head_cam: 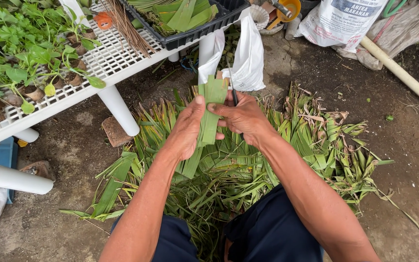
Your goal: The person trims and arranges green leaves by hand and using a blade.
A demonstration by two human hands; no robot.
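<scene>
Fingers (204, 107) around leaf strip (213, 116) (upright), both hands

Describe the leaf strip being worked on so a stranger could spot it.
Above the big heap of cut green leaves on the dirt, find the two hands. The folded green leaf strip stands upright between left hand and right hand, unlike the loose ones lying flat.
</scene>
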